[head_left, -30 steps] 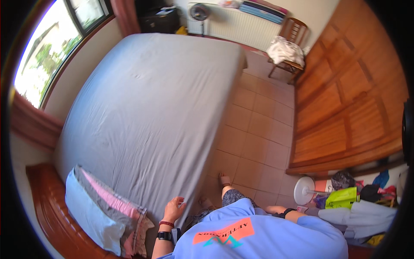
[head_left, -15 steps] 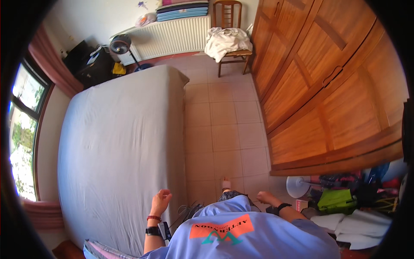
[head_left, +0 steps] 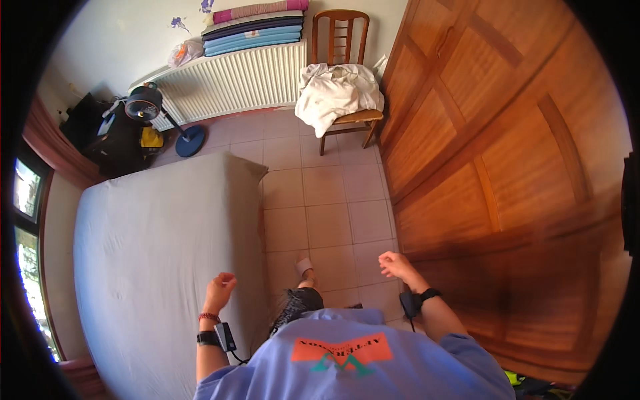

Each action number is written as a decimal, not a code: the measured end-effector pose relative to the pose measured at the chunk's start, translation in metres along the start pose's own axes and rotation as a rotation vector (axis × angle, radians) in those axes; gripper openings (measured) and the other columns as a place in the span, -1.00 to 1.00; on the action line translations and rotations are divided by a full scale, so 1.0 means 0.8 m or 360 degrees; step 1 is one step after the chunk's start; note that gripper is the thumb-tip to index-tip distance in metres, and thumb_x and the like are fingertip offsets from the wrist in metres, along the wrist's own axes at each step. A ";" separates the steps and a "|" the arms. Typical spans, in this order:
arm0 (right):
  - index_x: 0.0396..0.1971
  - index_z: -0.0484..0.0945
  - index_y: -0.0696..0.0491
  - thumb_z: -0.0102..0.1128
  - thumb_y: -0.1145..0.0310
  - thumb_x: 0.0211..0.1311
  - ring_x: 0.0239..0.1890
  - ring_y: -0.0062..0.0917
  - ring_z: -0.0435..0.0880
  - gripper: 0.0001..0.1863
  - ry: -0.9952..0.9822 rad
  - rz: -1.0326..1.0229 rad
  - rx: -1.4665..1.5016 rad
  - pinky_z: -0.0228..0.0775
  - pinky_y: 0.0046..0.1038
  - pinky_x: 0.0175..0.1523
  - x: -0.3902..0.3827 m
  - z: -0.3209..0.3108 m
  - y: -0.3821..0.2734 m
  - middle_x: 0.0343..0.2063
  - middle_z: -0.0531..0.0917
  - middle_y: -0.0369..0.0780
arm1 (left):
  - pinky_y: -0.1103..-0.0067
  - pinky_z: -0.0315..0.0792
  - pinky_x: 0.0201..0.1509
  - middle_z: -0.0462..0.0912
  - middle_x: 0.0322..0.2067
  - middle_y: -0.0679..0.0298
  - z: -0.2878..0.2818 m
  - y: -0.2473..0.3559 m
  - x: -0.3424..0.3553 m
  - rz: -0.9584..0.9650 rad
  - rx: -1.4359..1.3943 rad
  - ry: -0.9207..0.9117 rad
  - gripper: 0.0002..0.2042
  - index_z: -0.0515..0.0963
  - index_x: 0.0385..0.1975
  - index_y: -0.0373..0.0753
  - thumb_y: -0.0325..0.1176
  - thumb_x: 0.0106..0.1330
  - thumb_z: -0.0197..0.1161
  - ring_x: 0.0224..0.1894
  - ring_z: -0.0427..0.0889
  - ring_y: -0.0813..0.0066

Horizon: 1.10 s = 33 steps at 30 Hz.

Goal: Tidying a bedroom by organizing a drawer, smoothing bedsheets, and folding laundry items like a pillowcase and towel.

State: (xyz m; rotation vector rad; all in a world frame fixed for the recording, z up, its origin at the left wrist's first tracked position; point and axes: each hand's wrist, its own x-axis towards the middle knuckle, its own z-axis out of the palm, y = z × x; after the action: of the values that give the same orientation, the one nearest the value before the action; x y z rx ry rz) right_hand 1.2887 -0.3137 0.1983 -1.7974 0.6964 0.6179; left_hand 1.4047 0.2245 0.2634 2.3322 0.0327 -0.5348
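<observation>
One person in a blue shirt (head_left: 333, 373) stands on the tiled floor (head_left: 327, 227) between one bed (head_left: 157, 267), its gray sheet spread across the left side of the room, and one brown wooden wardrobe (head_left: 460, 147) filling the right. The left hand (head_left: 219, 292) hangs over the bed's near right side, fingers loosely bent; from here I cannot tell whether they press together. The right hand (head_left: 400, 265) hangs over the floor near the wardrobe, fingers half-curled, slightly parted. Two black wristbands show, one on each arm, plus one red bracelet (head_left: 209, 317) on the left wrist. One slippered foot (head_left: 305, 267) shows beside the bed.

At the far wall, one chair (head_left: 363, 117) bears a heap of white cloth (head_left: 337, 97). To its left runs one white radiator (head_left: 227, 80), with one stack of folded pads (head_left: 257, 40), one pink roll (head_left: 257, 11) topping it, and one plastic bag (head_left: 185, 53) above. One black fan (head_left: 145, 103) stands in front, beyond the bed.
</observation>
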 end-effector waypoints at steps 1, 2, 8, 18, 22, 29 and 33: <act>-0.06 0.50 0.09 0.12 0.20 0.30 -0.35 -0.53 0.66 -0.68 -0.0050 0.0021 -0.0037 0.53 -0.50 -0.35 0.021 -0.009 -0.021 -0.27 0.64 -0.20 | 0.47 0.54 -0.14 0.69 -0.29 0.14 -0.007 0.032 0.032 0.0001 0.0048 0.0018 -0.73 0.57 -0.13 -0.28 -0.29 0.23 0.24 -0.23 0.69 0.32; -0.06 0.50 0.09 0.13 0.20 0.30 -0.33 -0.53 0.66 -0.67 -0.0105 0.0043 -0.0074 0.52 -0.50 -0.34 0.040 -0.021 -0.040 -0.27 0.64 -0.21 | 0.47 0.54 -0.13 0.69 -0.29 0.15 -0.017 0.064 0.061 -0.0020 -0.0030 -0.0059 -0.73 0.56 -0.13 -0.30 -0.29 0.24 0.23 -0.21 0.68 0.33; -0.15 0.56 0.10 0.24 0.21 0.19 -0.35 -0.59 0.63 -0.67 0.0046 -0.0191 -0.0068 0.51 -0.51 -0.35 0.198 -0.105 -0.185 -0.33 0.66 -0.20 | 0.51 0.52 -0.10 0.68 -0.23 0.16 -0.086 0.189 0.240 0.0073 0.0038 -0.0155 -0.72 0.54 -0.10 -0.31 -0.30 0.26 0.22 -0.18 0.67 0.38; 0.09 0.38 0.08 0.48 0.11 -0.14 0.25 -0.21 0.28 -0.24 0.0103 -0.0581 -0.0793 0.26 -0.28 0.23 0.583 -0.271 -0.426 0.13 0.38 -0.03 | 0.68 0.44 -0.30 0.66 -0.32 0.28 -0.034 0.255 0.421 -0.0512 -0.0617 0.0234 -0.76 0.53 -0.12 -0.35 -0.35 0.31 0.17 -0.31 0.60 0.62; 0.32 0.07 -0.02 0.56 0.10 -0.31 0.36 -0.05 0.04 0.12 0.0530 -0.0587 -0.1299 0.17 -0.10 0.27 0.736 -0.296 -0.517 0.29 0.11 0.02 | 0.61 0.46 -0.17 0.66 -0.21 0.27 0.021 0.318 0.453 -0.0937 -0.0744 0.0054 -0.75 0.50 -0.06 -0.28 -0.33 0.33 0.16 -0.21 0.62 0.55; 0.40 -0.19 -0.10 0.59 0.17 -0.35 0.34 0.02 0.10 0.31 0.0677 -0.0716 -0.1640 0.25 0.02 0.19 0.917 -0.310 -0.588 0.33 -0.01 0.08 | 0.59 0.45 0.04 0.65 -0.19 0.22 0.066 0.419 0.520 -0.1108 -0.0726 -0.0214 -0.76 0.49 -0.06 -0.34 -0.44 0.32 0.17 -0.11 0.61 0.50; 0.36 -0.08 -0.09 0.55 0.21 -0.30 -0.03 -0.07 0.53 0.20 0.0626 -0.0652 -0.1415 0.49 -0.24 -0.03 0.977 -0.312 -0.583 0.16 0.25 0.12 | 0.60 0.49 -0.02 0.67 -0.20 0.18 0.073 0.417 0.534 -0.1198 -0.0735 -0.0111 -0.74 0.50 -0.07 -0.37 -0.43 0.28 0.20 -0.15 0.65 0.48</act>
State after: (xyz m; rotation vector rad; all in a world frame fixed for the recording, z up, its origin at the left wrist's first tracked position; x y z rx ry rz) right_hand 2.1856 -0.5543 0.0295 -2.8431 0.2744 0.2966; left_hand 1.8315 -0.1137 0.2798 1.7893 0.9262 -0.8597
